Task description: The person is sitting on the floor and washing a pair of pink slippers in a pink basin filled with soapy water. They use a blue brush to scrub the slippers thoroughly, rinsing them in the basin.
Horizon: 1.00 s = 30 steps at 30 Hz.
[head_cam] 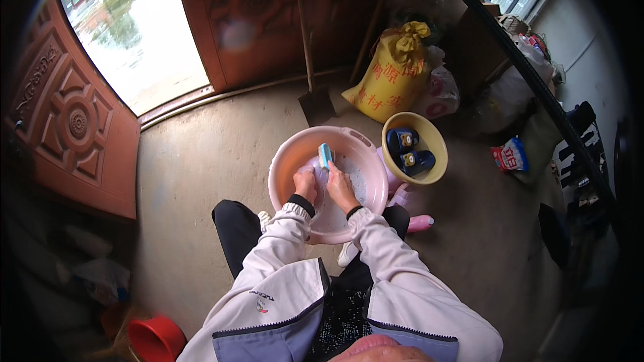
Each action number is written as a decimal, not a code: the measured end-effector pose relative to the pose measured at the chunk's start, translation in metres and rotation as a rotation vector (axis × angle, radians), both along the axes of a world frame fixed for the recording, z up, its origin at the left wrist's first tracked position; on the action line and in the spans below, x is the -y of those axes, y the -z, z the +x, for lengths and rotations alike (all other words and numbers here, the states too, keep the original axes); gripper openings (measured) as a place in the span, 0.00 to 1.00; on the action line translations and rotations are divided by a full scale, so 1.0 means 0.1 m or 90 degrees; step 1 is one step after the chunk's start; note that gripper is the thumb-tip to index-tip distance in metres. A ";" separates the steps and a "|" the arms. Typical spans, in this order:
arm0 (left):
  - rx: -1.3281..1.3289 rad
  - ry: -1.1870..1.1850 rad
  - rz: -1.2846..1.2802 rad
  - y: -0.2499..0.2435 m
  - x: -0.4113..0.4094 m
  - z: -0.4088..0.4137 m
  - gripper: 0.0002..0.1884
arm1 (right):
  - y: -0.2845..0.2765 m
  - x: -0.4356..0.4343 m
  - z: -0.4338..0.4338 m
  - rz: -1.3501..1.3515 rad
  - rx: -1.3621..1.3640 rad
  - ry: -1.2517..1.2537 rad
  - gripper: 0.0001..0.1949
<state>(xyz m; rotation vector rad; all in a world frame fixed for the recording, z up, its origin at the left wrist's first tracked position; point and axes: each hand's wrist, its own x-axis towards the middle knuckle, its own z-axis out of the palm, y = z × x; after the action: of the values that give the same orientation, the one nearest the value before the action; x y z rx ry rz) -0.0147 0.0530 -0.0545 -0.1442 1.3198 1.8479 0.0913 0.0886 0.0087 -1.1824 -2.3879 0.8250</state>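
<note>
A large pink plastic basin (277,181) stands between my knees with sudsy water in it. Over it, my left hand (305,184) grips a pale purple item (319,165), perhaps a slipper; much of it is hidden by my hands and the brush. My right hand (340,187) is closed around the handle of a light blue scrubbing brush (325,156), whose pale bristles face the purple item. Just right of the basin, a yellow plastic basin (438,148) holds a pair of dark blue slippers (416,161) with bear faces.
A shovel (317,103) leans by the carved door, near a tied yellow sack (390,80). Pink and purple footwear (420,223) lies right of the pink basin. Farther right is a detergent bag (510,155). A red bucket (157,339) sits at lower left, and an open door (78,120) at left.
</note>
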 end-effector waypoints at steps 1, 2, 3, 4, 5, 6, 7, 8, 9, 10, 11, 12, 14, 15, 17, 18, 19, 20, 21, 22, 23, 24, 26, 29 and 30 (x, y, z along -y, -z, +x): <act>0.003 -0.004 -0.018 -0.02 -0.05 0.00 0.09 | 0.03 -0.06 -0.01 0.027 -0.018 0.002 0.18; 0.005 -0.008 -0.036 -0.03 -0.06 0.01 0.09 | 0.07 -0.07 -0.04 0.054 -0.036 0.004 0.18; 0.009 -0.015 -0.053 -0.02 -0.08 0.00 0.09 | 0.13 -0.07 -0.05 0.083 -0.052 0.004 0.18; 0.014 0.014 -0.074 -0.06 -0.02 -0.04 0.10 | 0.05 0.06 0.00 0.049 -0.064 -0.015 0.18; 0.037 -0.020 0.044 0.05 -0.02 -0.09 0.11 | 0.22 0.16 0.09 0.061 -0.116 -0.061 0.19; 0.045 -0.009 0.040 0.04 0.03 -0.14 0.12 | 0.24 0.39 0.22 0.025 -0.085 -0.086 0.19; 0.053 0.006 0.033 -0.04 0.10 -0.14 0.13 | 0.17 0.57 0.31 -0.015 -0.053 -0.106 0.19; 0.095 -0.013 -0.019 -0.22 0.09 -0.10 0.11 | 0.15 0.55 0.34 -0.022 -0.037 -0.077 0.19; 0.078 0.001 -0.003 -0.22 0.07 -0.13 0.11 | 0.12 0.52 0.34 -0.033 -0.022 -0.061 0.19; 0.065 0.018 0.002 -0.16 0.13 -0.12 0.12 | 0.10 0.56 0.37 -0.055 -0.003 -0.040 0.19; 0.053 0.034 0.007 -0.10 0.17 -0.11 0.13 | 0.07 0.44 0.33 -0.052 -0.002 -0.023 0.19; 0.064 0.048 0.020 -0.21 0.15 -0.03 0.12 | 0.00 0.22 0.27 -0.042 -0.002 0.007 0.18; 0.021 0.061 0.016 0.01 0.07 -0.02 0.11 | 0.08 -0.16 0.15 0.027 0.004 0.024 0.17; 0.023 0.046 0.006 0.01 -0.03 0.02 0.12 | 0.07 -0.29 0.10 0.030 0.021 0.035 0.17; 0.038 0.021 -0.004 0.02 -0.12 0.01 0.13 | 0.13 -0.25 0.14 0.077 -0.016 0.017 0.17; 0.045 0.027 -0.007 -0.01 -0.12 0.02 0.13 | 0.21 -0.19 0.22 0.096 -0.027 0.009 0.17; 0.050 0.026 -0.014 -0.01 -0.08 -0.03 0.14 | 0.16 -0.03 0.30 0.025 -0.072 -0.028 0.18; 0.067 -0.013 -0.006 0.17 -0.07 -0.16 0.14 | 0.13 0.23 0.36 0.011 -0.075 -0.060 0.18; 0.076 -0.017 -0.007 0.18 -0.03 -0.16 0.13 | 0.17 0.41 0.45 -0.009 -0.075 -0.073 0.18; 0.084 -0.021 -0.008 0.19 -0.02 -0.17 0.13 | 0.20 0.45 0.46 -0.007 -0.097 -0.064 0.18; 0.092 -0.026 -0.009 0.19 -0.01 -0.19 0.13 | 0.22 0.46 0.46 -0.005 -0.119 -0.055 0.18; 0.089 0.024 0.002 0.10 0.06 -0.14 0.11 | 0.26 0.52 0.52 -0.012 -0.137 -0.033 0.18; 0.075 0.040 -0.029 0.03 0.12 -0.15 0.07 | 0.04 0.29 0.33 -0.048 -0.069 -0.015 0.17; 0.051 0.060 0.018 0.00 0.09 -0.02 0.08 | 0.18 -0.19 0.14 -0.019 -0.055 0.087 0.17; 0.044 0.060 0.046 -0.03 0.04 0.00 0.08 | 0.29 -0.28 0.15 -0.010 -0.062 0.111 0.18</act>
<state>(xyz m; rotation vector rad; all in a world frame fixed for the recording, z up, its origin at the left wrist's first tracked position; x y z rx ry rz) -0.0143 0.0490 -0.0515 -0.1046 1.1908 1.7925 0.1067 0.1168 -0.0199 -1.3036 -2.1683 0.8255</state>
